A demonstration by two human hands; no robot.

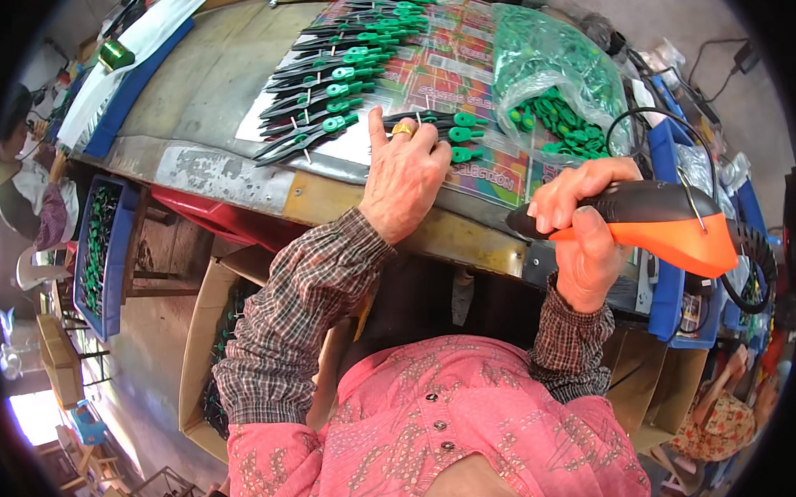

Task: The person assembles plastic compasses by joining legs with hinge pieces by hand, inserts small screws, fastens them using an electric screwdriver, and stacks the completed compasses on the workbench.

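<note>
My right hand (583,233) is wrapped round a black and orange electric screwdriver (656,226), its dark tip pointing left over the table's front edge. A coiled cord runs from its back end. My left hand (404,174), with a yellow ring, bends over a black-and-green scissor-like tool (450,120) on the table; its index finger reaches forward, and the other fingertips are partly hidden. A similar tool (459,153) lies just beside that hand. Farther left, several more black-and-green tools (327,93) lie in an overlapping row with thin pins standing up from them.
An open plastic bag of green parts (557,72) lies at the right of the table (195,98). Blue bins (685,317) stand on the right. A cardboard box (204,343) is below the table's front edge. A blue crate (122,258) and a person (50,199) are at left.
</note>
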